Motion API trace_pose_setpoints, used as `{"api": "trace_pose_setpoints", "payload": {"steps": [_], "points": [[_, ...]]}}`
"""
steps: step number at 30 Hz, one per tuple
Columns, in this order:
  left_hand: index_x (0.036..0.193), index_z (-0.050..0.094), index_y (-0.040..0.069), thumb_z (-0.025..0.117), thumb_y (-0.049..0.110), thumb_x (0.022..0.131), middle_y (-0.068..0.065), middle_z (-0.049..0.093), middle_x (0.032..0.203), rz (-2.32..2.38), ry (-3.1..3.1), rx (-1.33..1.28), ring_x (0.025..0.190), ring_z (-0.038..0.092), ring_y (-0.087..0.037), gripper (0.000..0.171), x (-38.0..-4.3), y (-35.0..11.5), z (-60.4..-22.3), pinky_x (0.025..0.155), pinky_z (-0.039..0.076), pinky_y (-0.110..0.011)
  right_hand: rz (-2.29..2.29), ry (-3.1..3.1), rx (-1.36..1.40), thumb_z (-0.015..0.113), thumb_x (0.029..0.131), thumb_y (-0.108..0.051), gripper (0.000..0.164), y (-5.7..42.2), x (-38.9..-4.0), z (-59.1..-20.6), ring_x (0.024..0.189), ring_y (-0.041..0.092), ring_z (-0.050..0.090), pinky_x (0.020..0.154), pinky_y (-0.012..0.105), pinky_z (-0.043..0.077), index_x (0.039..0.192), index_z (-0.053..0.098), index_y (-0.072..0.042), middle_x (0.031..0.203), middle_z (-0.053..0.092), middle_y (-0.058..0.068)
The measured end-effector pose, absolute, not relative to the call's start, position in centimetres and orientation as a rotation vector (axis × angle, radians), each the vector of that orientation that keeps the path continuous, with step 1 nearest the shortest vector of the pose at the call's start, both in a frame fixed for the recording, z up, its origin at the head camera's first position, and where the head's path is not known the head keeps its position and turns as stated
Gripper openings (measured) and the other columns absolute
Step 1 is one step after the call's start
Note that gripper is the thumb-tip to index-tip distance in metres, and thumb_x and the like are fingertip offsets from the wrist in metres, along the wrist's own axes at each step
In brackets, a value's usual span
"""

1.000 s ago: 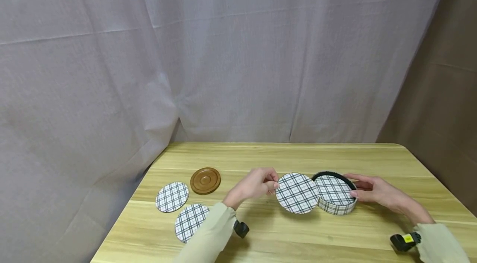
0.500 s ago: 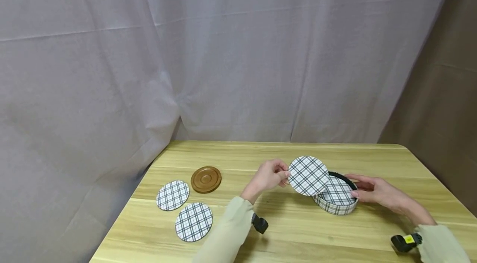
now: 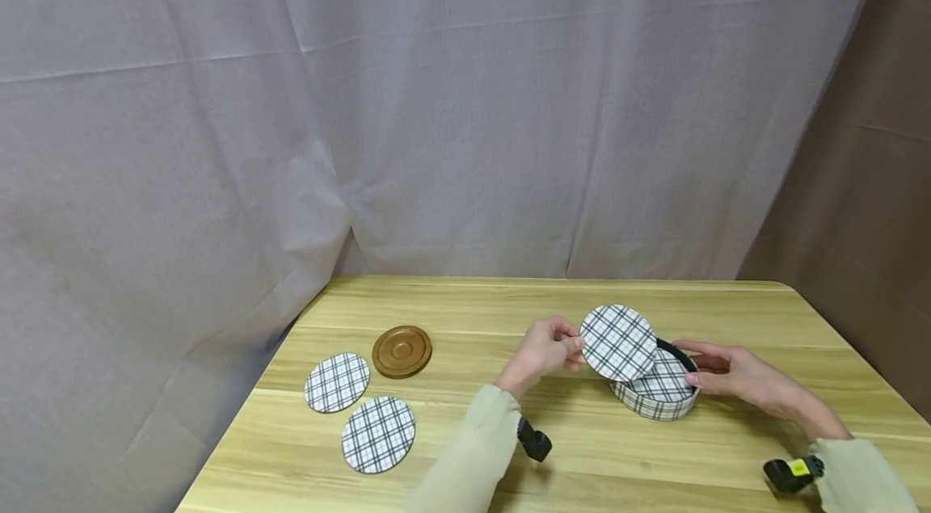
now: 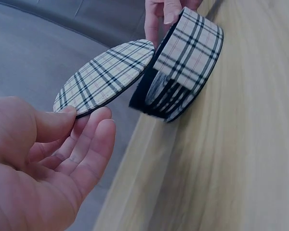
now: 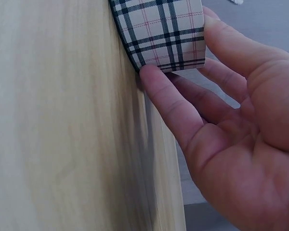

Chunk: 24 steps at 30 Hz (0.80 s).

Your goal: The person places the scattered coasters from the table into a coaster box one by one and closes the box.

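Observation:
My left hand [image 3: 544, 350] pinches a round plaid coaster [image 3: 618, 342] by its left edge, thumb on top in the left wrist view. This coaster is tilted above the round plaid coaster holder [image 3: 652, 406] and overlaps its left part in the head view. Inside the black-lined holder lies another plaid coaster [image 3: 665, 378]. My right hand [image 3: 740, 377] holds the holder from the right, with the thumb at its rim and fingers along the wall. In the right wrist view a fingertip touches the low part of the plaid wall [image 5: 159, 33].
Two plaid coasters, one farther back [image 3: 337, 382] and one nearer [image 3: 378, 434], lie flat on the left of the wooden table [image 3: 618, 473]. A brown round wooden lid-like disc [image 3: 402, 351] lies behind them. A grey curtain [image 3: 465, 133] hangs behind the table.
My left hand has carried the coaster to the right and up, from beside the holder to above its left part. The right hand and holder have stayed in place.

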State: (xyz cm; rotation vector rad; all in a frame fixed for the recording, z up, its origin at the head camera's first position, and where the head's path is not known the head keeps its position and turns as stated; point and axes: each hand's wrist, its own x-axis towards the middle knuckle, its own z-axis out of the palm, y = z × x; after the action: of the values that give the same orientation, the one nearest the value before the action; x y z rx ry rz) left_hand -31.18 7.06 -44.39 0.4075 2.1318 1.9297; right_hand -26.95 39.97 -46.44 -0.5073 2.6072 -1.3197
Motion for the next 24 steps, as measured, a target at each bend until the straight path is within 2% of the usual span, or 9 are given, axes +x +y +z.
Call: {"api": "trace_pose_setpoints", "payload": {"steps": [5, 9, 16, 24], "points": [[0.095, 0.063, 0.000, 0.065, 0.000, 0.091, -0.007, 0.062, 0.077, 1.963, 2.094, 0.340, 0.066, 0.067, -0.019, 0.004, -30.9, 8.5, -44.5, 0.062, 0.060, -0.031, -1.282, 2.633, -0.497, 0.062, 0.097, -0.019, 0.063, 39.9, -27.0, -46.4, 0.105, -0.011, 0.054, 0.080, 0.018, 0.052, 0.148, 0.035, 0.003, 0.136, 0.050, 0.036], [0.092, 0.063, 0.002, 0.066, -0.001, 0.090, -0.007, 0.062, 0.076, 1.967, 2.097, 0.316, 0.065, 0.068, -0.021, 0.004, -30.7, 9.6, -44.2, 0.062, 0.060, -0.033, -1.306, 2.622, -0.494, 0.062, 0.097, -0.018, 0.065, 39.8, -26.9, -46.4, 0.105, -0.011, 0.055, 0.081, 0.017, 0.052, 0.149, 0.032, 0.006, 0.137, 0.048, 0.038], [0.089, 0.062, -0.001, 0.066, -0.001, 0.090, -0.008, 0.061, 0.072, 1.967, 2.088, 0.278, 0.059, 0.063, -0.017, 0.004, -30.2, 11.0, -44.2, 0.065, 0.061, -0.039, -1.336, 2.570, -0.419, 0.064, 0.096, -0.022, 0.074, 39.6, -27.1, -46.3, 0.102, -0.014, 0.054, 0.083, 0.016, 0.050, 0.149, 0.024, 0.011, 0.141, 0.040, 0.041], [0.089, 0.061, 0.001, 0.065, 0.000, 0.091, -0.007, 0.061, 0.072, 1.937, 2.125, 0.231, 0.060, 0.063, -0.017, 0.005, -29.4, 12.6, -44.8, 0.061, 0.059, -0.035, -1.369, 2.536, -0.472, 0.060, 0.098, -0.017, 0.071, 39.7, -27.2, -46.4, 0.103, -0.011, 0.057, 0.083, 0.018, 0.053, 0.147, 0.021, 0.016, 0.139, 0.040, 0.044]]}}
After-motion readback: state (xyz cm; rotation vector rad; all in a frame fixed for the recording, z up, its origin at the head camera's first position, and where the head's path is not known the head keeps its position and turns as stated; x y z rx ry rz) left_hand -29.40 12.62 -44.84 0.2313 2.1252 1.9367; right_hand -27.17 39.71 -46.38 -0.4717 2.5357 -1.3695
